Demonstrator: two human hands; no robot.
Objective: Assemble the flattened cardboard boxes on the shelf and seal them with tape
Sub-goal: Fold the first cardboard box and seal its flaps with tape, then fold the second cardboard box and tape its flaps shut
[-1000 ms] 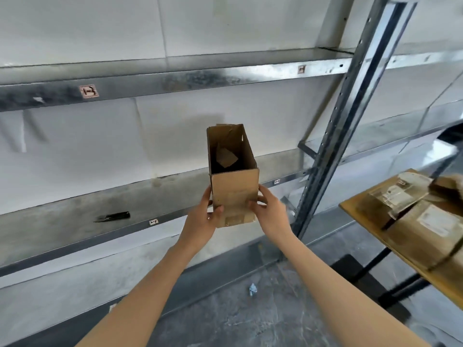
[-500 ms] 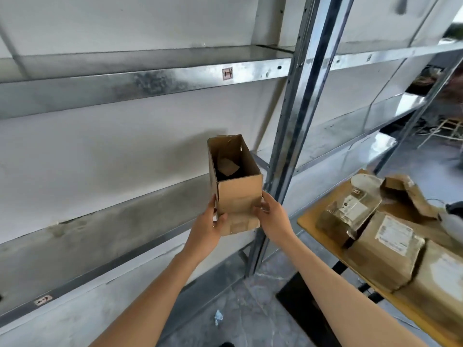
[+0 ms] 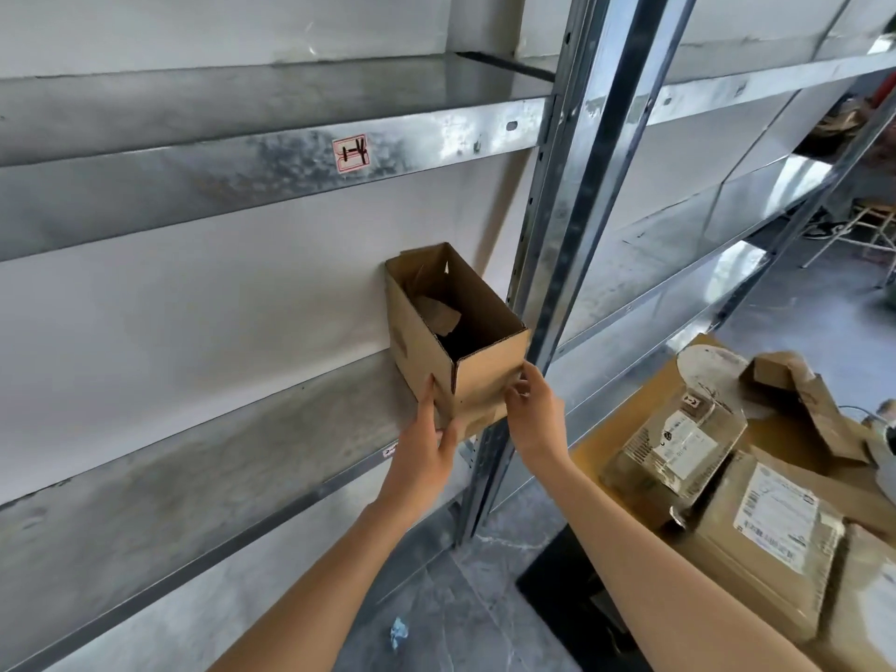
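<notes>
Watching the shelf [image 3: 218, 458], I see the left hand [image 3: 424, 453] flat against the cardboard box [image 3: 489, 375], right hand [image 3: 536, 419] apparently pinching its corner.

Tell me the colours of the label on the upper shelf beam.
White label with a red border and black handwriting, seen in the head view.
</notes>
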